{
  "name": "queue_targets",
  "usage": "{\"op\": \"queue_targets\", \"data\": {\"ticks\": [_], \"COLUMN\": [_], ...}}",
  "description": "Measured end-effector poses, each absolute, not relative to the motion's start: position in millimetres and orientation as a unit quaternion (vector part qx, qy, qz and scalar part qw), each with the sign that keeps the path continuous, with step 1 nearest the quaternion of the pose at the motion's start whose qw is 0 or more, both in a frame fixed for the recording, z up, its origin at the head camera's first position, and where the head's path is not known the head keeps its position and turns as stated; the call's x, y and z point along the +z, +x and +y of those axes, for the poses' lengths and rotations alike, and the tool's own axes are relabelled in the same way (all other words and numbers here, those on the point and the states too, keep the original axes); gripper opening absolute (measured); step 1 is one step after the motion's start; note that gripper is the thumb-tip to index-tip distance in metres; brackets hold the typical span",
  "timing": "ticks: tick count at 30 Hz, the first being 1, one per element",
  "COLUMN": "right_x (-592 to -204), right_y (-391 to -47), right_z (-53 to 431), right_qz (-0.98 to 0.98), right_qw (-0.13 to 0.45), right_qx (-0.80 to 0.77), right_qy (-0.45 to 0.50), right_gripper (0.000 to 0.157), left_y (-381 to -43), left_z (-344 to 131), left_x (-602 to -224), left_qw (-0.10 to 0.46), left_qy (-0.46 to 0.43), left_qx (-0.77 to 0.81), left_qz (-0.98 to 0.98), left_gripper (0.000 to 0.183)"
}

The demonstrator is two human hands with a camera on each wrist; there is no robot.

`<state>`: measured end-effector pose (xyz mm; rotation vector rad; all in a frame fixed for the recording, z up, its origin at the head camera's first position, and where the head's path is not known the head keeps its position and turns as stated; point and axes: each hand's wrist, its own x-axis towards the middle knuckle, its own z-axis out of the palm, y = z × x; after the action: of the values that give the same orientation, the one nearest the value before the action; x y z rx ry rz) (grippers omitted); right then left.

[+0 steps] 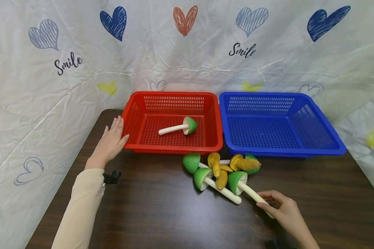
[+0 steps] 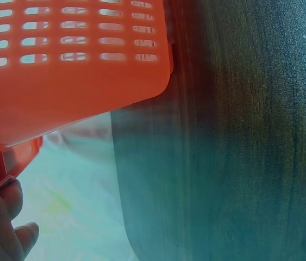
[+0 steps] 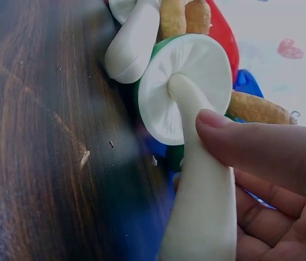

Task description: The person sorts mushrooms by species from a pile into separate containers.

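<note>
My left hand (image 1: 109, 142) rests on the left rim of the red basket (image 1: 174, 148) with its fingers straight. In the left wrist view only fingertips (image 2: 12, 197) show beside that basket's wall (image 2: 87, 89). At the lower right my right hand (image 1: 282, 209) pinches the pale stem of a green-capped toy mushroom (image 1: 250, 192) between thumb and fingers. Up close in the right wrist view, the thumb (image 3: 234, 136) lies on this mushroom's stem (image 3: 199, 201), below the white underside of its cap. Another green-capped mushroom (image 1: 190, 126) lies inside the red basket.
A blue basket (image 1: 286, 151) stands right of the red one. In front of both, more green-capped mushrooms (image 1: 202, 178) and several brownish-yellow pieces (image 1: 222, 180) lie heaped on the dark wooden table (image 1: 162, 207). A white cloth with printed hearts (image 1: 180, 52) hangs behind.
</note>
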<state>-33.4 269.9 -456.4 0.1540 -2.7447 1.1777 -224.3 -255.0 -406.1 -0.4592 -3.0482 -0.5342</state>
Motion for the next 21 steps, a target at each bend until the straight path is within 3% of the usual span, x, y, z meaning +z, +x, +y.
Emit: {"op": "queue_targets", "data": {"ticks": [21], "right_x": [-442.4], "right_y": [-29.8], "right_z": [266.7], "right_qz": [-0.897], "right_qw": [0.101], "right_qx": [0.429], "right_qy": [0.035], "right_gripper": [0.021], "left_y": [-222.5], "left_z": [-254.5], "left_x": [-402.1], "left_qw": [0.002], "left_qy": [-0.145], "left_qx": [-0.168], "left_qz": [-0.975], "left_gripper": [0.069]}}
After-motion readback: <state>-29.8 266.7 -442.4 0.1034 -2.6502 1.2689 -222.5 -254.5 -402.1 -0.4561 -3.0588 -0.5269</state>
